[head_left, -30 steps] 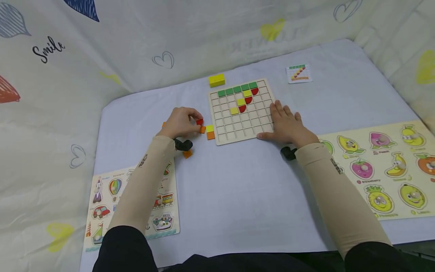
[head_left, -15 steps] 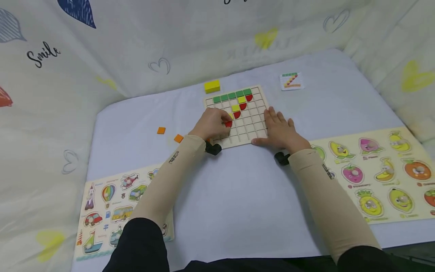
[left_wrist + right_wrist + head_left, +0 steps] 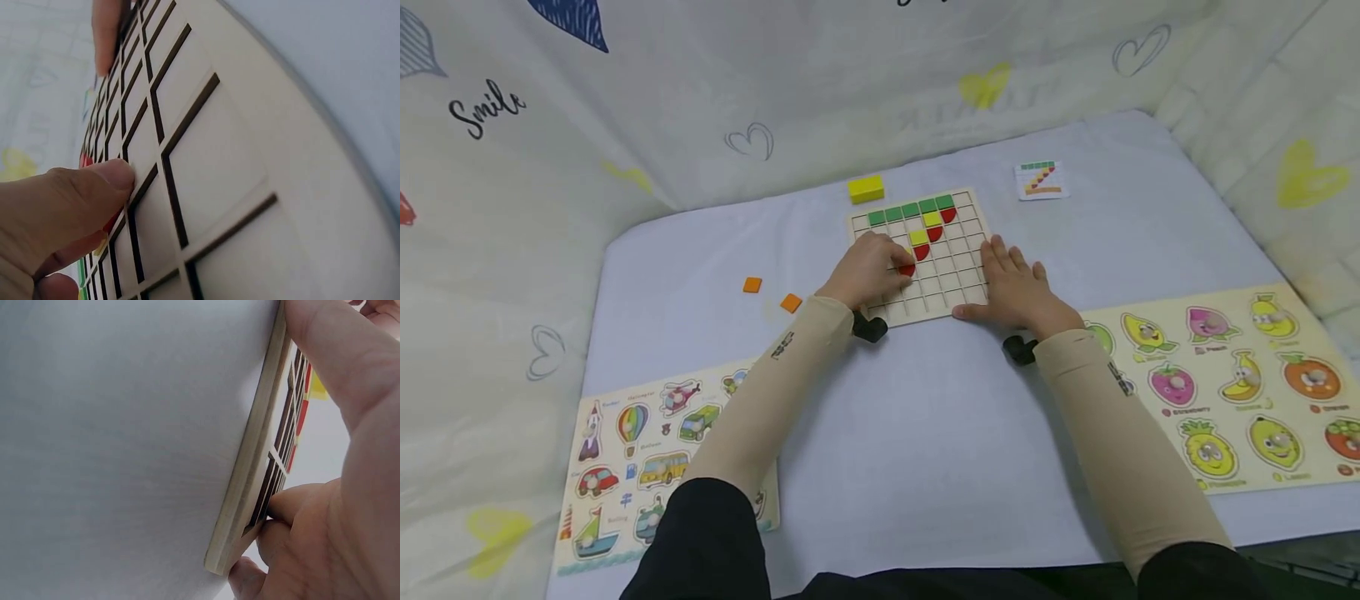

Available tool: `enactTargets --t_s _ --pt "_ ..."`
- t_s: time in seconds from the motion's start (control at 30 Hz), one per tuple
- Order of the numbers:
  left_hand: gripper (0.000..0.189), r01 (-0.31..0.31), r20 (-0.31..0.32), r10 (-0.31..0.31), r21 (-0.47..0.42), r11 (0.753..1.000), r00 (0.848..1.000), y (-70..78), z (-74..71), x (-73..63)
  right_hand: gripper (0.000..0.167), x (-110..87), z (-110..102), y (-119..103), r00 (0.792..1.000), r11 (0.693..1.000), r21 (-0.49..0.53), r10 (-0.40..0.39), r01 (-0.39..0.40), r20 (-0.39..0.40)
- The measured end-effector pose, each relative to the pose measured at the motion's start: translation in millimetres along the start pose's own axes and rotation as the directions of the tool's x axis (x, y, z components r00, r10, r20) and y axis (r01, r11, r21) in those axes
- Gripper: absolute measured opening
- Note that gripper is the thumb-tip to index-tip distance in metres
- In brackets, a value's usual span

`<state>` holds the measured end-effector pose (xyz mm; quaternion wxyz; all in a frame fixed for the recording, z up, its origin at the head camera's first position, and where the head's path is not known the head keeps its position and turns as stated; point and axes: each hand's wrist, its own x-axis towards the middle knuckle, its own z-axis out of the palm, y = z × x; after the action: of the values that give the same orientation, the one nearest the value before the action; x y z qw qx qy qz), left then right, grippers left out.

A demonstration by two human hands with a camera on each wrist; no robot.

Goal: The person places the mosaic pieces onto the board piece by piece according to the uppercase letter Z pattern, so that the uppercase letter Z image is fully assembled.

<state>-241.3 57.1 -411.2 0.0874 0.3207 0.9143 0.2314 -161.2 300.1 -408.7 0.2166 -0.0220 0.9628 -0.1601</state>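
Tiles (image 3: 919,237) lie on grid board (image 3: 955,262); fruit puzzle (image 3: 1207,375) front right.

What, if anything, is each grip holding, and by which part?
The left grip seems to pinch a red piece by its edges. The right grip apparently holds nothing, only resting against the board near its corner.

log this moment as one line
left hand: pinches red piece at grid board | right hand: rests on board's right edge | two orange squares: left of board
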Motion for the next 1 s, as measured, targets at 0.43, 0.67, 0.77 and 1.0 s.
enactTargets --t_s 0.43,0.67,0.77,1.0 --pt "0.02 0.198 0.003 -0.199 -0.097 0.975 0.98 -39.0 -21.7 -39.0 0.122 -3.7 -5 -3 1.0 1.0 0.003 -0.001 0.001 0.017" --pt "0.024 0.198 0.051 -0.194 -0.096 0.975 0.98 -60.6 -29.1 -60.7 0.123 -3.1 -5 -3 1.0 1.0 0.0 -0.008 0.008 0.015" --pt "0.026 0.204 0.058 -0.2 -0.082 0.975 0.978 -62.6 -30.5 -64.9 0.123 -2.2 -4 -3 1.0 1.0 0.007 -0.008 0.008 0.017" --pt "0.028 0.151 0.036 -0.151 0.002 0.988 0.988 -63.1 -28.3 -63.0 0.123 -1.4 -4 -4 1.0 1.0 0.018 -0.006 0.005 0.021"
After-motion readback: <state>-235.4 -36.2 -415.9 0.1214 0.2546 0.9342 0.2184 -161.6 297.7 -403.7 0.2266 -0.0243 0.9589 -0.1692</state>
